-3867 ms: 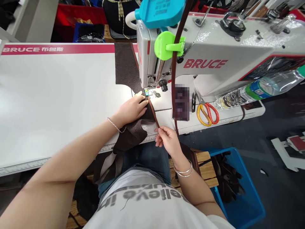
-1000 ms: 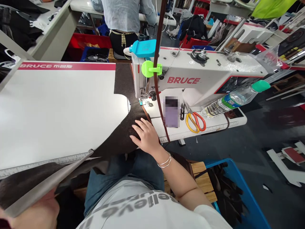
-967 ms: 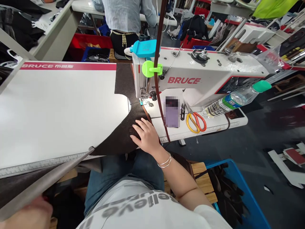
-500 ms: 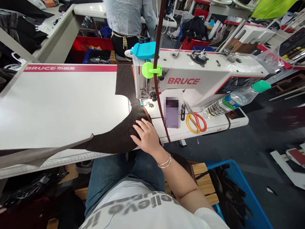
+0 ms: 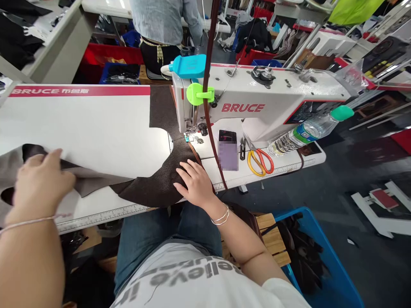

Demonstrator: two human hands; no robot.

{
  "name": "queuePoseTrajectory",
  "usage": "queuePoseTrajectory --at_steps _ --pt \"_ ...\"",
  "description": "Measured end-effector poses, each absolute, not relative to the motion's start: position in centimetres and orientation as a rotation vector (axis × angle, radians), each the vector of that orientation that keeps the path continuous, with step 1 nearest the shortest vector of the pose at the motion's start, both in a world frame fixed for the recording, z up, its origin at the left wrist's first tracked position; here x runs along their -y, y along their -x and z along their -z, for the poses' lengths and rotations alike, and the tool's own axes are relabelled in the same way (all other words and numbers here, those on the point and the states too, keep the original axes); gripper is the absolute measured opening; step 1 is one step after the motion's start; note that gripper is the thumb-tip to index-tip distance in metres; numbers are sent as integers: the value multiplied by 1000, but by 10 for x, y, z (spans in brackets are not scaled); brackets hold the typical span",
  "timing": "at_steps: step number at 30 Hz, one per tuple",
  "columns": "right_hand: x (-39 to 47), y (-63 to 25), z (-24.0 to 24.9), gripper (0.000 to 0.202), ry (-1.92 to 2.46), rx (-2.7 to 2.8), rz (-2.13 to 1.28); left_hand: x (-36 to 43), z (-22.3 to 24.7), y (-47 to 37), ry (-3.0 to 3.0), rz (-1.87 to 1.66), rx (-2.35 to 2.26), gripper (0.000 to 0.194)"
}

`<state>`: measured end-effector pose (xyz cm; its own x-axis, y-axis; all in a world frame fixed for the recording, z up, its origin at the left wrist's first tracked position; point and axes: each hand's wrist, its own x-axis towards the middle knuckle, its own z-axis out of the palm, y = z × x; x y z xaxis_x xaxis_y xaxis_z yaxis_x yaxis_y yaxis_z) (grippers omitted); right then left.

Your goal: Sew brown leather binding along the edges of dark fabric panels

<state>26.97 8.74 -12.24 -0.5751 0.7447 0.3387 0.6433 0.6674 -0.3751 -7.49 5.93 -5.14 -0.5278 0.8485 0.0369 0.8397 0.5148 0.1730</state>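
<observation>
A dark brown fabric piece (image 5: 150, 190) with a curved cut-out lies on the sewing machine table, running up under the needle area of the white sewing machine (image 5: 244, 92). My right hand (image 5: 194, 182) rests palm down on it in front of the needle, fingers spread. At the left, my left hand (image 5: 41, 184) is closed on the fabric's far end, which is bunched and folded up to its paler underside; the hand is slightly blurred. A narrow brown strip (image 5: 210, 124) hangs down from above in front of the machine head and reaches the table.
Right of the needle lie a phone (image 5: 227, 156), small thread snips (image 5: 242, 149), scissors (image 5: 260, 162) and a water bottle (image 5: 310, 130). A blue bin (image 5: 340, 265) of dark pieces stands on the floor at right. Another person (image 5: 157, 21) is beyond the machine.
My left hand has come into view at the left and lifted and bunched the fabric's end there. My right hand stays on the fabric. The whole view has shifted slightly.
</observation>
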Motion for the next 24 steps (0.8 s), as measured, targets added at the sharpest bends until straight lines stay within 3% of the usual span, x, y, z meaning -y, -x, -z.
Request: queuePoseTrajectory --at_steps 2,6,10,15,21,24 --pt "-87 -269 123 45 1081 2415 -283 -71 69 50 -1492 -306 -2682 61" --pt "-86 -269 122 45 1082 2415 -263 -68 81 -24 -1805 -806 -2538 48" --pt "-86 -269 123 44 1061 2407 -247 -65 85 -96 -2152 -971 -1972 41" --pt "-79 -275 124 40 979 2382 -322 -74 103 -127 -2238 -817 -1559 46" --pt "-58 -313 101 19 810 2237 -506 -74 116 -108 -2540 -539 -1552 49" --pt "-65 -345 89 17 993 1979 -336 -69 115 -102 -2616 -442 -1586 48"
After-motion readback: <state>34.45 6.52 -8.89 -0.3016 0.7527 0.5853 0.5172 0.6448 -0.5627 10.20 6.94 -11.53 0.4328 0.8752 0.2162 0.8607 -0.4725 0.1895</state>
